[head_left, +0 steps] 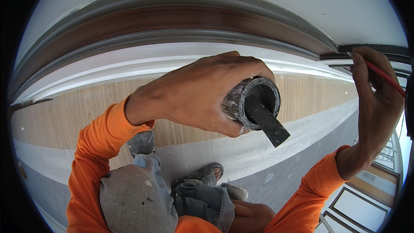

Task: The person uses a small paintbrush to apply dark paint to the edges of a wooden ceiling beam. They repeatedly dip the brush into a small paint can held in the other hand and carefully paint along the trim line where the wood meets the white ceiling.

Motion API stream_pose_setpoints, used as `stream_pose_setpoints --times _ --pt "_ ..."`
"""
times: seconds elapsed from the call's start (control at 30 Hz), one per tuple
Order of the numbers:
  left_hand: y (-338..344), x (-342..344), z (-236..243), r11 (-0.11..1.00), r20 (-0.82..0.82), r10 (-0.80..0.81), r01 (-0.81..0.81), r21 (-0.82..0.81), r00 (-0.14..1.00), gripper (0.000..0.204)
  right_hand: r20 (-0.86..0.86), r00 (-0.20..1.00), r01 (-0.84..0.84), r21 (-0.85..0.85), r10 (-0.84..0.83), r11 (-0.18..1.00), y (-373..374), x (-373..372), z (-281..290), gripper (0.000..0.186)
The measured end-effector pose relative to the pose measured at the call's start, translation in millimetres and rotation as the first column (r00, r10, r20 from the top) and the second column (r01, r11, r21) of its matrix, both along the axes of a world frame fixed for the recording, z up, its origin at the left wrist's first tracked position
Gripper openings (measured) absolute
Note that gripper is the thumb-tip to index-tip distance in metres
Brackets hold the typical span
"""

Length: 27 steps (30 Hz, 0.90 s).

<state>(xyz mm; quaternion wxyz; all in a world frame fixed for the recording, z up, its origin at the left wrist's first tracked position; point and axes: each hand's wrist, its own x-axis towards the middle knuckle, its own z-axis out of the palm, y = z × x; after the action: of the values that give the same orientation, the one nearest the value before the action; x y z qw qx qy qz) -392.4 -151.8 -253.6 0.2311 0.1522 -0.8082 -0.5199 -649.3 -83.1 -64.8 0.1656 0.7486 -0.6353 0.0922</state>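
Observation:
My left hand (202,90) is wrapped round a small paint-smeared cup (233,100), tilted so its open mouth faces me. Dark paint coats the inside and rim. A flat black strip (269,125) stands in the cup and sticks out over its edge. Up at the right, my right hand (378,99) pinches a slim red-handled paintbrush (385,77). The brush's tip is by the dark trim (366,51) at the wall corner, mostly hidden by my fingers, so I cannot tell whether it touches.
A long brown and grey moulding (172,22) runs along the white wall ahead. Below lies a wood-patterned strip (310,92), with grey flooring (276,181) beyond. My knees and sandalled foot (211,173) are beneath me. Framed panels (358,207) stand at the lower right.

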Motion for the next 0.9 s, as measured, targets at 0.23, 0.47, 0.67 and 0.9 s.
stream_pose_setpoints --times 0.23,0.47,0.67,0.9 --pt "1.6 -1.1 -0.1 1.0 -0.023 0.007 -0.008 -0.025 1.0 0.086 0.022 1.0 0.007 -0.014 -0.006 1.0 1.2 0.2 -0.1 0.024" --pt "1.3 -1.9 -0.3 1.0 -0.015 -0.004 0.004 -0.027 1.0 0.084 0.056 0.998 0.014 0.005 -0.014 1.0 0.1 -0.7 -0.6 0.023" --pt "1.9 -1.0 0.0 1.0 -0.022 0.001 -0.001 -0.03 1.0 0.084 0.083 0.996 0.012 0.066 -0.017 0.998 -0.7 1.7 1.5 0.024" --pt "1.4 -0.4 -0.2 1.0 -0.035 -0.003 0.003 -0.018 0.999 0.085 0.126 0.992 -0.002 0.113 -0.013 0.994 -1.6 0.5 2.6 0.023"
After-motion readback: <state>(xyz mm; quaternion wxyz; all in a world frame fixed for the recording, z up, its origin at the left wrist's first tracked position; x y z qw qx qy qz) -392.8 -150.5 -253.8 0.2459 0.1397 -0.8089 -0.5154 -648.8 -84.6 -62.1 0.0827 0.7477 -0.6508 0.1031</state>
